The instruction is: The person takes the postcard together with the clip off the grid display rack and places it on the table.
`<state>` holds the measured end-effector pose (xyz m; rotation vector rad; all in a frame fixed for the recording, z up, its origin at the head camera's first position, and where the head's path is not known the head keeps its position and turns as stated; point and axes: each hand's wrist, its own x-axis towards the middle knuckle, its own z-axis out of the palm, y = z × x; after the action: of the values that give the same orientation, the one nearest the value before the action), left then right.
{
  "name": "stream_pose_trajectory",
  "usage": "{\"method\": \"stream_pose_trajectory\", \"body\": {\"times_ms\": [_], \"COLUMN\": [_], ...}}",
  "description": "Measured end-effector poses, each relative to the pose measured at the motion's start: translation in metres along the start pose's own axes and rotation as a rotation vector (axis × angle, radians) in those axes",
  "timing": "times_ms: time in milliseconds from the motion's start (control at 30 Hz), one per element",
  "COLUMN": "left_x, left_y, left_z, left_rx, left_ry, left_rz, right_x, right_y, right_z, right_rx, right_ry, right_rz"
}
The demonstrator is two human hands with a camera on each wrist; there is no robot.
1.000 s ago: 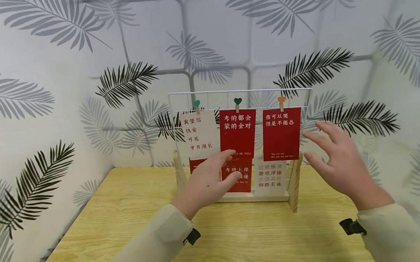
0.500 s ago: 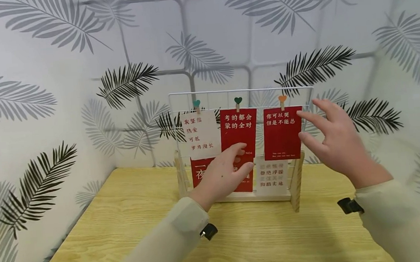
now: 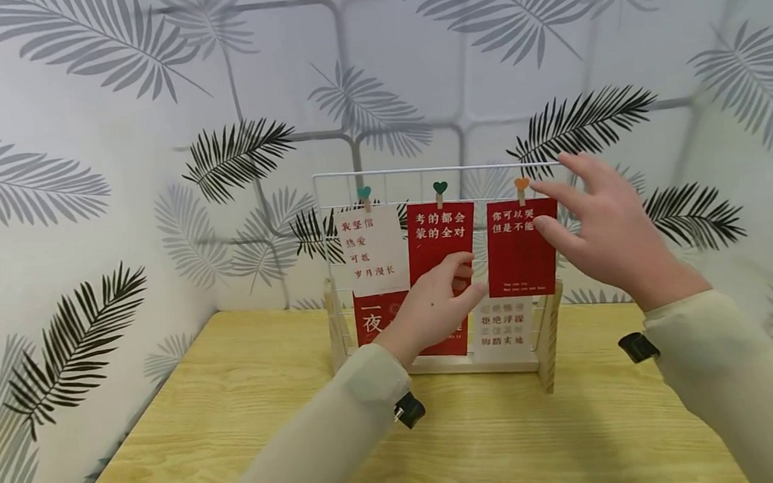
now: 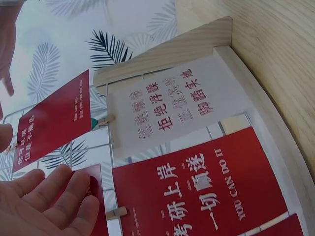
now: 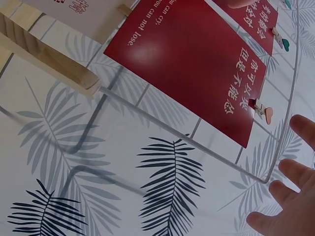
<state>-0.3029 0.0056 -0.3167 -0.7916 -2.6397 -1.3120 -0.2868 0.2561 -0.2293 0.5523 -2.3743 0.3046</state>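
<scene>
A white wire grid rack (image 3: 382, 172) stands on a wooden base, holding cards in two rows. My right hand (image 3: 610, 226) hovers at its upper right corner, fingers spread, near a clothespin with an orange heart (image 3: 522, 185). That clothespin holds a red card (image 3: 521, 260); in the right wrist view my fingers are apart from the clip. My left hand (image 3: 431, 306), fingers loosely bent and holding nothing, is in front of the middle column. It partly hides the upper middle red card (image 3: 437, 242) and the lower red card (image 4: 197, 187).
A white card (image 3: 369, 254) hangs at the upper left under a teal heart clothespin (image 3: 365, 194). Below the right red card is another white card (image 3: 503, 330). The rack stands on a wood-grain table (image 3: 249, 401) before a leaf-patterned wall (image 3: 400, 53).
My right hand has risen along the rack's right side and moved left towards the orange heart clothespin. My left hand has shifted right and slightly up across the middle cards.
</scene>
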Motion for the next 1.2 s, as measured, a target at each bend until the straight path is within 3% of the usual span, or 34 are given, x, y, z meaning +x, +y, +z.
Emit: {"method": "stream_pose_trajectory", "body": {"times_ms": [367, 800, 1200], "left_x": [0.012, 0.030, 0.034], "left_y": [0.008, 0.016, 0.010], "left_z": [0.013, 0.025, 0.036], "left_rx": [-0.031, -0.037, -0.045], "left_ry": [0.043, 0.077, 0.197], "left_rz": [-0.062, -0.113, -0.084], "right_x": [0.024, 0.036, 0.043], "right_y": [-0.003, 0.004, -0.001], "right_z": [0.005, 0.007, 0.018], "right_rx": [-0.042, -0.103, -0.099], "right_ry": [-0.034, -0.055, -0.028], "right_rz": [0.002, 0.021, 0.029]}}
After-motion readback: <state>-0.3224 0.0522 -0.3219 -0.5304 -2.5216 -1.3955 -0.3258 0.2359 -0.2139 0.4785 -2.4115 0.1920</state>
